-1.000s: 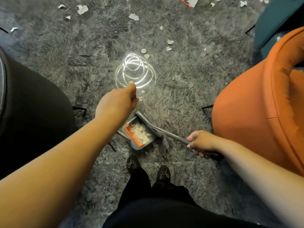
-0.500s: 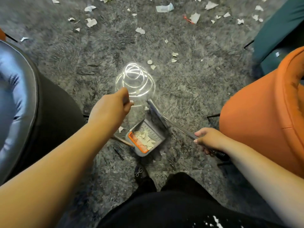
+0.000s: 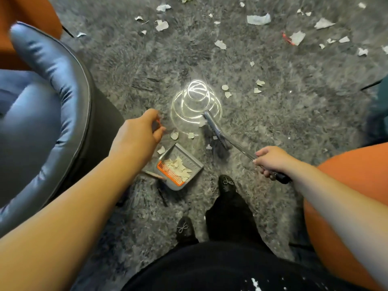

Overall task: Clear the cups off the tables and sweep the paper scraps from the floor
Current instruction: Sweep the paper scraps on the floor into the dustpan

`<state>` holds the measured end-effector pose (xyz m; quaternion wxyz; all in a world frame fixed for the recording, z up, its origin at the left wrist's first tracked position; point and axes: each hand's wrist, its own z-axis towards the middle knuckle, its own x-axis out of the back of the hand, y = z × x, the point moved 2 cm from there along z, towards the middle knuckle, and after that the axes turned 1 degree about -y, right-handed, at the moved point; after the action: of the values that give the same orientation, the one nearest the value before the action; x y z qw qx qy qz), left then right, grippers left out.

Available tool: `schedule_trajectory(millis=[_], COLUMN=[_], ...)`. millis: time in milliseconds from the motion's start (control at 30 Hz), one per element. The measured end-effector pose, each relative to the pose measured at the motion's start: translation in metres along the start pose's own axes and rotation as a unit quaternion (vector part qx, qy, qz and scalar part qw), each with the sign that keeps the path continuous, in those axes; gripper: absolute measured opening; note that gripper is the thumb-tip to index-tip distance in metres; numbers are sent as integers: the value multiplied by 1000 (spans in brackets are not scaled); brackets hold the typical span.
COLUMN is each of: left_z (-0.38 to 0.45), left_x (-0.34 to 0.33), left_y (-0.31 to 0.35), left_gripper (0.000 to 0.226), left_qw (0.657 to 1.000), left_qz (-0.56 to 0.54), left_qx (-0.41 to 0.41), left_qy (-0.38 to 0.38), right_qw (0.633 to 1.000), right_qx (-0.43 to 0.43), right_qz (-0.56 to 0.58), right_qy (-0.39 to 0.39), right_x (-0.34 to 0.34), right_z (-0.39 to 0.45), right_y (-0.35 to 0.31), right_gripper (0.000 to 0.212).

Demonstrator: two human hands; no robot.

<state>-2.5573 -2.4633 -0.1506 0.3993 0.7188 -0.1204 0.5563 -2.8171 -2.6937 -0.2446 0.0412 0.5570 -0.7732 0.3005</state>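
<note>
Looking straight down past my black trousers and two dark shoes (image 3: 227,183), I see the grey dustpan (image 3: 184,162) lying on the shaggy grey carpet (image 3: 294,114) just ahead of my feet. Its orange comb edge (image 3: 169,174) sits on the near side and its open mouth faces up and away toward the left, with a heap of paper scraps (image 3: 178,166) inside. My left hand (image 3: 138,137) hangs above it with fingers curled around what looks like the dustpan's upright handle; the handle itself is mostly hidden under the hand, so I can't tell how firmly it is held. My right hand (image 3: 270,161) is closed around the metal shaft of the broom (image 3: 218,135), near a dark grip at the shaft's near end. The broom's long axis runs diagonally from lower right to upper left, and its dark bristle head rests on the carpet just right of the dustpan's mouth.

A few scraps lie between broom head and pan. Beyond them sits a bright ring-shaped light reflection (image 3: 196,103) on the pile. The open strip of carpet is narrow here: a blue-grey padded chair (image 3: 48,106) crowds the left, an orange seat (image 3: 344,185) the right. Farther out the carpet widens, strewn with many more torn white scraps (image 3: 258,18), one piece edged in red.
</note>
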Motion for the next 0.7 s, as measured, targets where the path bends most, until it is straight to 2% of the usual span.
schedule_trajectory(millis=[167, 300, 500, 567, 700], left_z=[28, 53, 79, 83, 90], left_x=[-10, -15, -23, -26, -29], left_y=[12, 23, 47, 55, 61], left_gripper=[20, 19, 19, 20, 23], left_qw=[999, 998, 997, 996, 994], left_qz=[31, 60, 71, 81, 92], left_qx=[1, 20, 39, 41, 53], left_qy=[-18, -20, -18, -20, -34], right_qw=[998, 990, 950, 936, 921], right_qx=[6, 13, 37, 39, 42], right_qz=[-63, -136, -291, -319, -334], right_qy=[-14, -35, -105, -140, -196], right_x=[24, 45, 59, 62, 64], right_z=[44, 77, 96, 92, 82], right_y=[-39, -67, -86, -87, -86], right_gripper=[25, 26, 30, 25, 35])
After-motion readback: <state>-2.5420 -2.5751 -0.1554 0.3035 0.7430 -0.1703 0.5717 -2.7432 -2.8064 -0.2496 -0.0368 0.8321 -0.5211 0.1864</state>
